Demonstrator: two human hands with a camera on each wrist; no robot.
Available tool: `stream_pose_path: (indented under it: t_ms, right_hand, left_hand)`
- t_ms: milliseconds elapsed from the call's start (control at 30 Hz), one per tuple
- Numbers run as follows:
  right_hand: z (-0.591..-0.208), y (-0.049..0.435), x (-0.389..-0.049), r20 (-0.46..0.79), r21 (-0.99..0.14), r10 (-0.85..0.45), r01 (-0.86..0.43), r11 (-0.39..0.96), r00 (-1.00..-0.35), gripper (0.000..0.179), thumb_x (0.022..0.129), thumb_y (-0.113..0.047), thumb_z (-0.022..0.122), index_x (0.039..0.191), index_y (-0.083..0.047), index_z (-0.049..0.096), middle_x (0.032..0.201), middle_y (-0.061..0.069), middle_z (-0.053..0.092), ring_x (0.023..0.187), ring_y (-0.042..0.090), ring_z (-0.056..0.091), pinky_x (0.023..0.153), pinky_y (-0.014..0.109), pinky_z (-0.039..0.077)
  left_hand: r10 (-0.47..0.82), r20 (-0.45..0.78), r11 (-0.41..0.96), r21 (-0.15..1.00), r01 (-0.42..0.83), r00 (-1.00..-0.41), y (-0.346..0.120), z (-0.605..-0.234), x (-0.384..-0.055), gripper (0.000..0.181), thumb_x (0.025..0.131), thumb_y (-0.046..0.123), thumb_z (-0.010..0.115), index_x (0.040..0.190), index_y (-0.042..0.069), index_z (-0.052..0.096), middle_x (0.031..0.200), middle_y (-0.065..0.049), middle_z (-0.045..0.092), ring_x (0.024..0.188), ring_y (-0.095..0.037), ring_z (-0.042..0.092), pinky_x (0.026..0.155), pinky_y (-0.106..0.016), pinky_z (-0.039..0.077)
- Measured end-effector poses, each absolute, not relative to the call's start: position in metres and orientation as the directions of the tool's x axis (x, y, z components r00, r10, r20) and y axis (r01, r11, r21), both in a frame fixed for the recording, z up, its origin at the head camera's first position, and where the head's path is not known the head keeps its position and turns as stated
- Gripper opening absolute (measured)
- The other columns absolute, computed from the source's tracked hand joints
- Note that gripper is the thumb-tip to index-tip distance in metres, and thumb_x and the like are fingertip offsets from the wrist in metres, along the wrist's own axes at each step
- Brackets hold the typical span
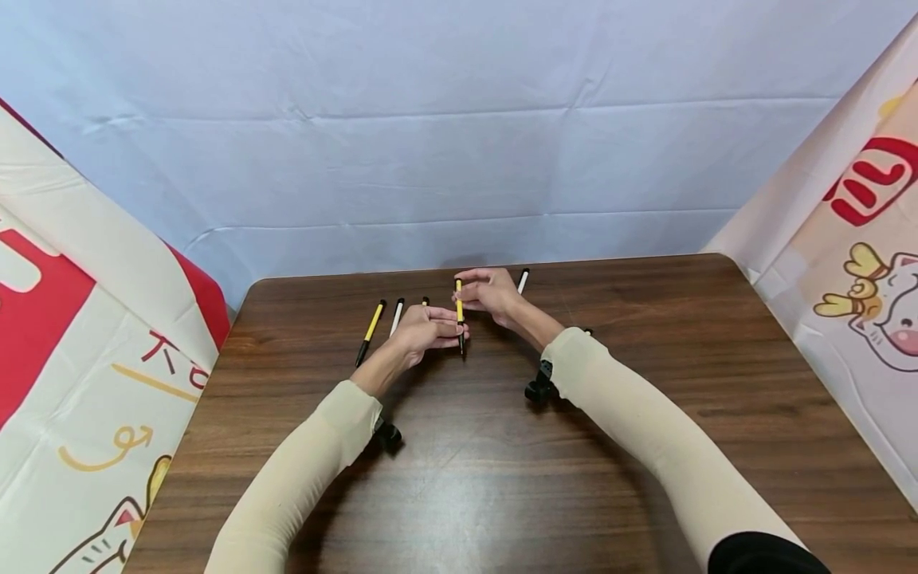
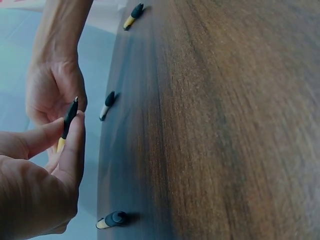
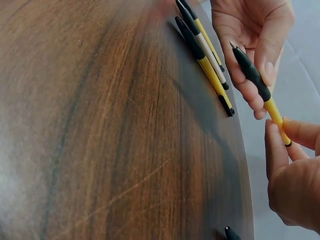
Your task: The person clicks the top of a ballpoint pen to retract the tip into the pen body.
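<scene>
Both hands hold one yellow pen point(image 1: 460, 301) with a black grip, raised over the far part of the table. My left hand point(image 1: 429, 328) pinches the black grip point(image 3: 251, 74) between thumb and fingers, and the bare writing tip sticks out past them. Higher up, my right hand point(image 1: 492, 293) pinches the yellow barrel near its rear end, fingertips plainly seen in the right wrist view. Left of the hands lie a yellow pen point(image 1: 370, 332), a white pen point(image 1: 398, 314) and another yellow pen point(image 3: 207, 41), the last mostly behind my left hand in the head view.
Beyond my right hand lies a white pen point(image 1: 523, 279), partly covered by it. One more pen point(image 1: 588, 331) peeks out behind the right sleeve. The brown wooden table point(image 1: 459, 478) ends at a far edge close to the hands, with a pale cloth point(image 1: 459, 159) hanging behind.
</scene>
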State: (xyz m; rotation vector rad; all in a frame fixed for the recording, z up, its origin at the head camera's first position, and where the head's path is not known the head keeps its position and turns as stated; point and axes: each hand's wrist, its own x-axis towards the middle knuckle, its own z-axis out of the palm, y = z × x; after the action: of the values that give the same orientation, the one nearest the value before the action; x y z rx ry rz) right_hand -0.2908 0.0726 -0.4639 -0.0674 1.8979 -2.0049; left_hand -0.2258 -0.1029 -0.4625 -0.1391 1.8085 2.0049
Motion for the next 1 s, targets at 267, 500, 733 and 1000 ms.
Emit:
stream_pose_path:
  t_ms: [267,500,733,1000]
  right_hand:
    - [-0.466,0.0704,-0.2893,-0.225,-0.97,-0.306,0.241,-0.016,-0.925,0.047,0.097,0.011,0.067,0.143,0.01,0.059,0.129,0.037,0.066,0.091,0.021,0.077,0.103,0.049,0.057]
    - [-0.4689,0.0684,-0.2874,-0.212,-0.975,-0.297,0.221,0.004,-0.931,0.048,0.097,0.009,0.07,0.144,0.006,0.06,0.107,0.02,0.076,0.1,0.028,0.077,0.101,0.048,0.058]
    - [-0.4707,0.0681,-0.2869,-0.214,-0.975,-0.304,0.224,0.004,-0.928,0.055,0.097,0.009,0.071,0.149,0.002,0.056,0.099,0.01,0.075,0.096,0.026,0.076,0.101,0.047,0.058]
    - [-0.472,0.0652,-0.2863,-0.208,-0.975,-0.31,0.221,-0.009,-0.928,0.055,0.097,0.009,0.07,0.15,0.002,0.056,0.1,0.01,0.073,0.101,0.03,0.076,0.099,0.045,0.06]
  left_hand:
    - [0.24,-0.368,-0.071,0.916,-0.395,-0.898,-0.1051,-0.4663,-0.2232,0.025,0.098,-0.014,0.065,0.123,-0.017,0.063,0.092,-0.014,0.078,0.085,-0.021,0.078,0.079,-0.031,0.065]
    - [0.248,-0.362,-0.065,0.919,-0.389,-0.898,-0.1074,-0.4672,-0.2225,0.031,0.099,-0.013,0.064,0.129,-0.019,0.061,0.096,-0.016,0.078,0.086,-0.02,0.078,0.08,-0.031,0.064]
    - [0.25,-0.364,-0.03,0.923,-0.383,-0.897,-0.1097,-0.4666,-0.2229,0.03,0.099,-0.012,0.065,0.127,-0.02,0.06,0.097,-0.018,0.078,0.086,-0.02,0.079,0.079,-0.03,0.064]
    - [0.235,-0.343,0.072,0.939,-0.336,-0.909,-0.1119,-0.4674,-0.2195,0.031,0.1,-0.008,0.067,0.129,-0.018,0.063,0.107,-0.022,0.078,0.092,-0.021,0.078,0.084,-0.034,0.064]
